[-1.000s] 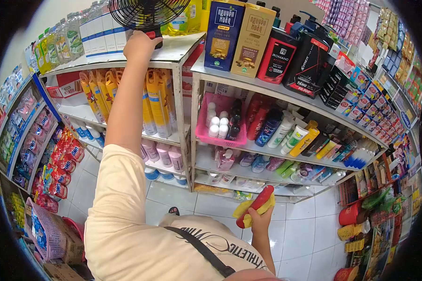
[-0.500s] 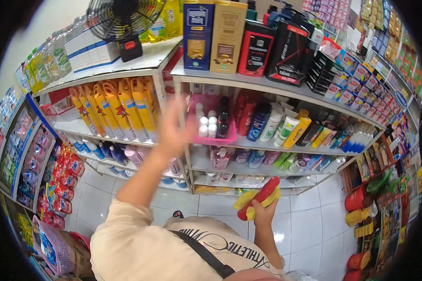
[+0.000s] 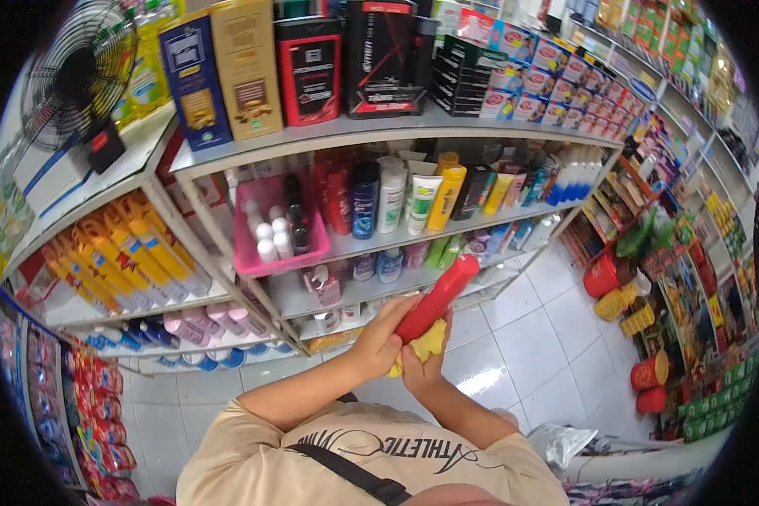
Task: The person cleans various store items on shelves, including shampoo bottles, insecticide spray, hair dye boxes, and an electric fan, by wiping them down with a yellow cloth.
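Both hands meet in front of my chest around a tall red bottle [image 3: 438, 297], which is tilted with its upper end pointing up and right, away from me. My left hand [image 3: 381, 339] is closed around its lower part. My right hand [image 3: 426, 364] grips a yellow cloth [image 3: 430, 340] bunched against the bottle's lower side. Fingers and cloth hide the bottle's lower end. Beyond my hands, a pink basket [image 3: 282, 266] with white-capped and dark bottles stands on the middle shelf, beside a row of upright bottles including a dark blue one [image 3: 364, 201].
A white shelf unit [image 3: 379, 133] spans the front, with boxed goods on top. Yellow spray cans [image 3: 122, 261] fill the left shelf below a black fan [image 3: 80, 72]. Red jars [image 3: 600, 274] and packed racks line the right side. White floor tiles [image 3: 540, 337] show between.
My left hand has come down from the shelf front onto the red bottle, which my right hand held with the cloth. The view has turned right.
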{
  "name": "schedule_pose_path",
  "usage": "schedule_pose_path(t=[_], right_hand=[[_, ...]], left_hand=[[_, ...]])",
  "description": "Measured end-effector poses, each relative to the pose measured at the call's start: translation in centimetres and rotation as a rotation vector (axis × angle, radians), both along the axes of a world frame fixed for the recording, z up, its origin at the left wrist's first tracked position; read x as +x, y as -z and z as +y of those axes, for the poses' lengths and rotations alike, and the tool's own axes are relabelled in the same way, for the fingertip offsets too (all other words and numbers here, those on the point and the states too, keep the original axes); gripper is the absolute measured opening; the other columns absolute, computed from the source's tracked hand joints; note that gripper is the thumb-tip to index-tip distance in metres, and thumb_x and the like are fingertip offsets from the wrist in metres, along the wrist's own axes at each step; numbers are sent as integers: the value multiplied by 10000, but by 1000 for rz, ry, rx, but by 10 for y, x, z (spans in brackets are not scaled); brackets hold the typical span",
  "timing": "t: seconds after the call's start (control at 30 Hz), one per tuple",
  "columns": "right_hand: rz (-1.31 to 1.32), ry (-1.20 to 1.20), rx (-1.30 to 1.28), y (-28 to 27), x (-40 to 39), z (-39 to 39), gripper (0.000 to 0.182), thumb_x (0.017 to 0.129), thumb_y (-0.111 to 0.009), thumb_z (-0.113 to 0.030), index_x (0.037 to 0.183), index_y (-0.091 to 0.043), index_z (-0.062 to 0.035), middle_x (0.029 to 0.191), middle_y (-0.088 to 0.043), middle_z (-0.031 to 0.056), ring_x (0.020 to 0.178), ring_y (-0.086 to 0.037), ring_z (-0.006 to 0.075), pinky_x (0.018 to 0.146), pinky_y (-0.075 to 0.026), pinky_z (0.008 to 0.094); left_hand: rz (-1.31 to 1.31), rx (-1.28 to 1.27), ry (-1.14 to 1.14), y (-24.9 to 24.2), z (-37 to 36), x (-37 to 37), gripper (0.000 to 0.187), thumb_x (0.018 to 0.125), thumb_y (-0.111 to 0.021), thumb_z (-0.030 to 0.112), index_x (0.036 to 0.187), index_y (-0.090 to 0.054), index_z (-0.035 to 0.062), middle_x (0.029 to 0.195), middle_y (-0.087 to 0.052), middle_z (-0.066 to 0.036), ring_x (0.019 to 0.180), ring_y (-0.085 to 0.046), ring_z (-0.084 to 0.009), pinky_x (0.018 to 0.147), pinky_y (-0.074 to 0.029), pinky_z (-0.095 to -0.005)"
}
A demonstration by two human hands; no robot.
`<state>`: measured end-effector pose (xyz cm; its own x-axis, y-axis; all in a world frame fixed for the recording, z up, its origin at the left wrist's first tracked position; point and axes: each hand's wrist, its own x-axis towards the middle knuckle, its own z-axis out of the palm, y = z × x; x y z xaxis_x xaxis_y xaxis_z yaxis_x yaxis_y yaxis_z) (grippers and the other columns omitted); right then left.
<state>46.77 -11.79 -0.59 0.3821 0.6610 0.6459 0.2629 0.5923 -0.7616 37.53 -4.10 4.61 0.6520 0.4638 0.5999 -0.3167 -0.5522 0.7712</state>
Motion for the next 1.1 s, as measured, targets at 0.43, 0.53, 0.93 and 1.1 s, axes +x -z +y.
schedule_pose_path(t=[0.43,0.53,0.93,1.1], right_hand=[[104,7,55,-88,26,85,660,807,-481,-103,1351,-142,52,1411,-156,203,1283,-231,239,1037,-199,358],[-109,35,41,-55,10,90,709,789,-491,-119,1359,-103,48,1411,-145,207,1307,-184,264,1054,-139,386],[74,-95,-93,-92,50,122,692,806,-545,-161,1353,-171,38,1397,-216,192,1257,-295,258,1022,-246,353],[-245,-189,8,-67,46,126,665,814,-518,-182,1357,-188,12,1389,-182,255,1291,-196,381,1036,-185,422]], left_hand=[[103,4,-107,-5,65,8,486,728,-491,77,1196,-410,-26,1229,-339,-249,1184,-314,-389,999,-256,-401],[-65,-34,-121,-13,76,7,464,774,-504,194,1178,-432,-22,1216,-334,-227,1161,-311,-348,990,-238,-416],[7,-277,-295,-17,80,23,572,901,-425,242,1353,-190,-17,1240,-433,-176,1080,-460,-252,915,-353,-359],[-313,-493,-153,-21,100,38,648,899,-437,275,1368,-113,-34,1390,-244,-149,1276,-256,-201,1040,-206,-319]])
